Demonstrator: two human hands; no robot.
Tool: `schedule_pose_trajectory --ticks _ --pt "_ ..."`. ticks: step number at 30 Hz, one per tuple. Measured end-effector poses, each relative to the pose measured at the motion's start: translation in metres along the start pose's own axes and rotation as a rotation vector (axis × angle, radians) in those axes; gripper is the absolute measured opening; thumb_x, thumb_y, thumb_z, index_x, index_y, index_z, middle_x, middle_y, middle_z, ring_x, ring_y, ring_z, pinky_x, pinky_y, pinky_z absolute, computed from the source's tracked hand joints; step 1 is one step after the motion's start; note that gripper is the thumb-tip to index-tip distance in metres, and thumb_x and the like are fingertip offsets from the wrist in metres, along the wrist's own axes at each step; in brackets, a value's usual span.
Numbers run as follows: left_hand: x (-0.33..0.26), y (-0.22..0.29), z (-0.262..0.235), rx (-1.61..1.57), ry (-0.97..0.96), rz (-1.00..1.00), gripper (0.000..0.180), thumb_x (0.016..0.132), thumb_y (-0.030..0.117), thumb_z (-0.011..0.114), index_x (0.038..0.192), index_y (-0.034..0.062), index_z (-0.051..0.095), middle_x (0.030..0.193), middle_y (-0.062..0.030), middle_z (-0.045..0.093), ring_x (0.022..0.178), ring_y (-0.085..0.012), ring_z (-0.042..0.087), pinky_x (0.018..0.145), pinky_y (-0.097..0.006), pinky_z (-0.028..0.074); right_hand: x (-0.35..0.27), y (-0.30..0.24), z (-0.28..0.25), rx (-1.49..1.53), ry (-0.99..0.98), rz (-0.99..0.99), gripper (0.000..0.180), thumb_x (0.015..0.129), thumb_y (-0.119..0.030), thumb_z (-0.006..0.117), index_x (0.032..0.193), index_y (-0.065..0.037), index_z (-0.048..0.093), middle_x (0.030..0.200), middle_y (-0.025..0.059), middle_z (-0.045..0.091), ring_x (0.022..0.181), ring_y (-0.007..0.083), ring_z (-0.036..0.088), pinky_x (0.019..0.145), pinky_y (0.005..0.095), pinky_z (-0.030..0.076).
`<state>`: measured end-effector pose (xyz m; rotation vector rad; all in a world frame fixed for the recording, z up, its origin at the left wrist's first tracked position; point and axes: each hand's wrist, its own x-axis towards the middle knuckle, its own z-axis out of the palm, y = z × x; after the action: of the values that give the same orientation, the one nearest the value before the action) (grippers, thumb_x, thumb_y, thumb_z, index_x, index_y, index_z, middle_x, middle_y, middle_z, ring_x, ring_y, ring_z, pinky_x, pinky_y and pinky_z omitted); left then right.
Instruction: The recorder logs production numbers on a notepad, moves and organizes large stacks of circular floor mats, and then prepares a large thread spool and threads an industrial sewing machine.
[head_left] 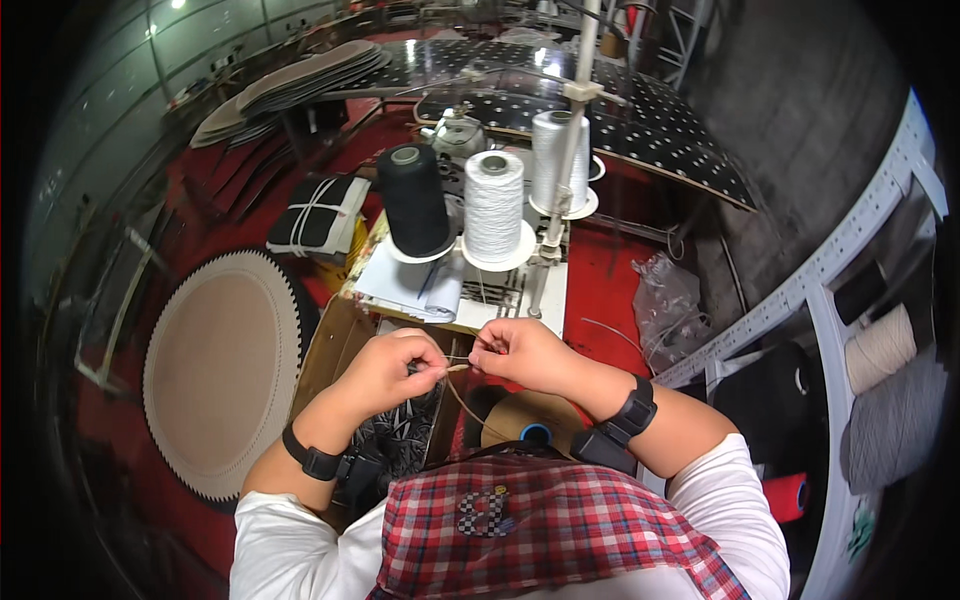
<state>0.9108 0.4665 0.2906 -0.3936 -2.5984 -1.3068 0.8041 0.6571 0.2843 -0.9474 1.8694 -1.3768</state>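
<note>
In front of my chest, my left hand (393, 368) pinches a thin tan cord (465, 407) between thumb and fingers. My right hand (522, 352) is closed in a pinch just beside it, gripping the cord's other part; a short strand spans the small gap between the hands. From the left fingertips the cord hangs down toward a wide brown spool (515, 415) with a blue core, partly hidden by my apron. Below my left hand stands a cardboard box (335, 345) holding dark tangled strips (402, 428).
Beyond my hands stand a black thread cone (412, 205) and white thread cones (494, 200) on a stand with an upright pole (575, 150). A large oval mat (222, 365) lies left. A white shelf frame (825, 350) with yarn cones (880, 349) is at right.
</note>
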Motion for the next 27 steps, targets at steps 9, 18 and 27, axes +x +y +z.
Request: schedule_pose_trajectory --ticks 9,18,27 --pt "-0.016 0.021 0.000 0.140 0.030 0.148 0.008 0.070 0.007 0.063 0.074 0.0045 0.057 0.076 -0.0070 0.057 0.071 -0.0241 0.056 0.062 -0.032 0.046 -0.012 -0.032 0.010 0.022 -0.131 0.141 0.012 0.081 -0.013 0.060 0.082 -0.001 0.059 0.066 0.0009 0.057 0.052 0.0040 0.049 0.045 0.0190 0.039" --pt "-0.029 0.019 0.012 -0.524 0.294 -0.318 0.008 0.085 0.010 0.054 0.086 0.0021 0.053 0.071 0.0036 0.052 0.060 -0.0005 0.043 0.053 -0.017 0.037 -0.017 -0.009 0.004 0.373 0.059 0.178 0.009 0.081 -0.011 0.058 0.079 -0.004 0.054 0.061 -0.0006 0.053 0.045 0.0047 0.043 0.042 0.0170 0.034" --pt "-0.008 0.024 0.044 -0.957 0.226 -0.344 0.007 0.083 0.008 0.058 0.086 0.0039 0.053 0.076 0.0022 0.054 0.064 -0.0024 0.045 0.057 -0.016 0.037 -0.021 -0.014 0.009 0.567 0.222 0.120 0.009 0.080 -0.009 0.062 0.084 -0.002 0.058 0.071 -0.0010 0.056 0.060 0.0041 0.047 0.054 0.0168 0.037"
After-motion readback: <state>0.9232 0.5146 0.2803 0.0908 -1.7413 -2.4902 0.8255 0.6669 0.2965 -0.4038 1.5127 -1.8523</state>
